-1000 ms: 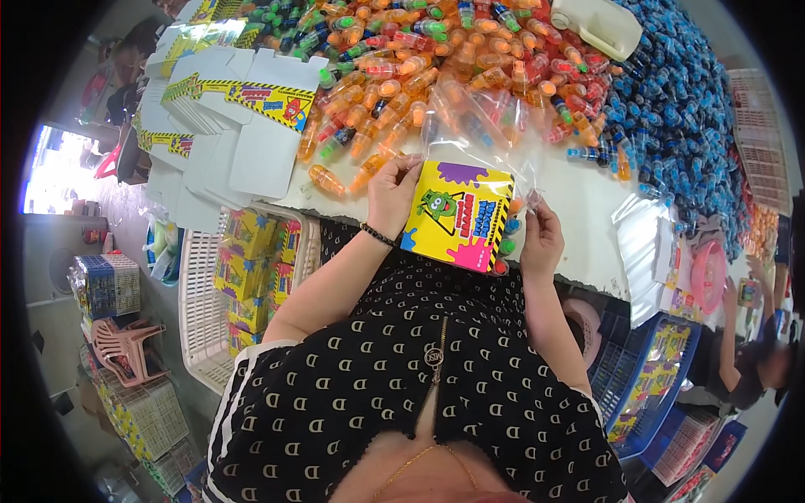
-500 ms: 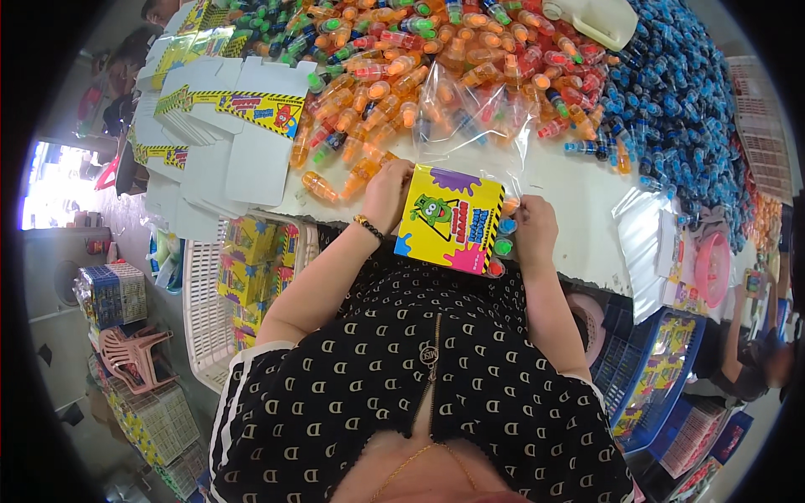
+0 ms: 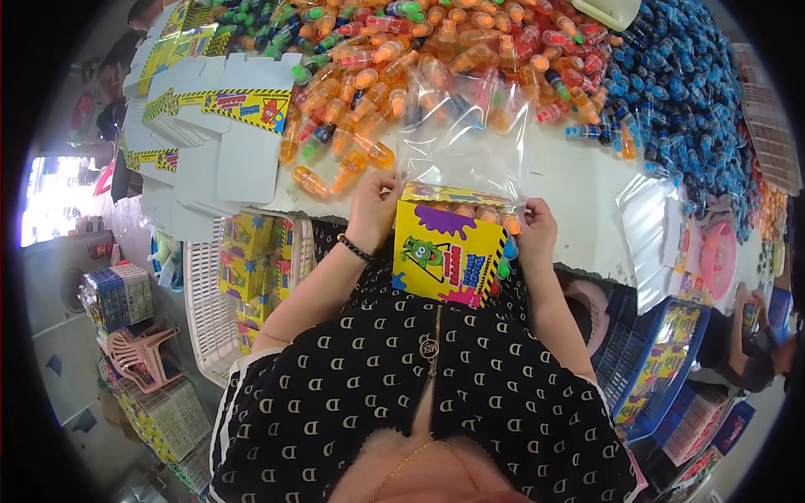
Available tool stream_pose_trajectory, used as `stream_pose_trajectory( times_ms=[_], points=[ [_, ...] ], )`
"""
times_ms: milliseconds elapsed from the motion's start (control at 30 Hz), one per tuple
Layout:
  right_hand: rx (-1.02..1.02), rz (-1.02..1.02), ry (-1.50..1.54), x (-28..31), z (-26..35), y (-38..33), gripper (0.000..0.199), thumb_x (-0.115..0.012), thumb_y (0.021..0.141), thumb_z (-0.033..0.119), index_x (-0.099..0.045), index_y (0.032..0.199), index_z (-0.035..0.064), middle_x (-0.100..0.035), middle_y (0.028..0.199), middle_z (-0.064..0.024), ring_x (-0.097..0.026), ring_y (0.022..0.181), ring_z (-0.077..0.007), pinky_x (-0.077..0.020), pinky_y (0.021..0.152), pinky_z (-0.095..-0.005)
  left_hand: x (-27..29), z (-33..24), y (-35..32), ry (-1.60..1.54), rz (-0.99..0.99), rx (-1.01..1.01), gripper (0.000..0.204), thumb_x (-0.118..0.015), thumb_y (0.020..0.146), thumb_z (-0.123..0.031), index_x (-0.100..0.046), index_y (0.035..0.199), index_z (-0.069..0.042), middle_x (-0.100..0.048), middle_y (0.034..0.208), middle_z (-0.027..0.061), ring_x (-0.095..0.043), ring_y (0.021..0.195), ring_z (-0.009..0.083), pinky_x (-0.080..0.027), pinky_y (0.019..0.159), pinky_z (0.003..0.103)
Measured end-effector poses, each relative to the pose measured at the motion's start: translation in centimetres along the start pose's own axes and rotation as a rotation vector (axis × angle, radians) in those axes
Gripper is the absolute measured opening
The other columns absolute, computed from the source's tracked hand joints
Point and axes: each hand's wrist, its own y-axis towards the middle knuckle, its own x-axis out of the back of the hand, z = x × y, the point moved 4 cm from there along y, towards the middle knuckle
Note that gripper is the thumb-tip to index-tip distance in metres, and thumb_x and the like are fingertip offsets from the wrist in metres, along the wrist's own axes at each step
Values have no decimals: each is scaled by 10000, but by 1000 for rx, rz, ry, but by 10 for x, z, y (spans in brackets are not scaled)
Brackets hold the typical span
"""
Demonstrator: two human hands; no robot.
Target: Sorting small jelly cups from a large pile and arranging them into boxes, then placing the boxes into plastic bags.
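A yellow display box (image 3: 436, 251) with a cartoon print sits upright at the table's front edge, close to my body. Small bottles (image 3: 513, 225) with orange, blue and green caps show along its top and right side. A clear plastic bag (image 3: 461, 155) spreads from the box's far side toward the bottle pile; how much of the box it encloses is hard to see. My left hand (image 3: 375, 210), with a dark bead bracelet, pinches the bag at its left edge. On the opposite side my right hand (image 3: 537, 228) pinches the bag's right edge, thumb against fingers.
Loose orange, red and green bottles (image 3: 369, 101) cover the far table, with a blue-capped heap (image 3: 679, 109) at right. Flat box blanks (image 3: 243, 155) are stacked left. A white basket (image 3: 204, 310) and a blue crate (image 3: 667, 369) hold filled boxes. A pink basin (image 3: 719, 264) stands right.
The box has dropped slightly toward me and tilted, so its top row of bottles now shows. The bag lies wider between my hands, which have moved a little apart.
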Motion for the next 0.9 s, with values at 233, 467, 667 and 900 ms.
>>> stream_pose_trajectory(
  times_ms=[233, 467, 667, 900],
  points=[
    [160, 310, -791, 7, 55, -15, 228, -632, 810, -18, -614, 1035, 12, -657, 928, -121, -646, 856, -232, -514, 741, -332, 10, -17, -18, 218, 271, 13, 125, -628, 887, -75, -568, 938, 21, -641, 820, 83, -615, 756, 113, -503, 665, 265],
    [872, 150, -755, -17, 189, -44, 367, -635, 791, 35, -619, 1156, 69, -606, 1205, -141, -582, 1125, -311, -461, 945, -408, 0, -49, -16, 391, -34, -421, 123, -611, 848, -18, -572, 964, -13, -629, 955, 148, -649, 786, 260, -529, 698, 331],
    [728, 727, -907, -55, 153, -56, 429, -672, 807, 125, -584, 1208, 2, -573, 1285, -134, -533, 1210, -324, -426, 1011, -440, 3, -47, 3, 564, 9, -684, 179, -637, 837, 20, -596, 1010, -4, -606, 1042, 133, -645, 820, 221, -530, 717, 297],
    [724, 643, -867, -52, 125, -62, 419, -653, 826, 148, -579, 1214, 10, -533, 1334, -121, -505, 1239, -289, -416, 1024, -444, 6, -86, 1, 529, 122, -779, 132, -661, 813, -36, -611, 935, -44, -596, 1051, 108, -626, 840, 260, -517, 734, 344]
  ],
)
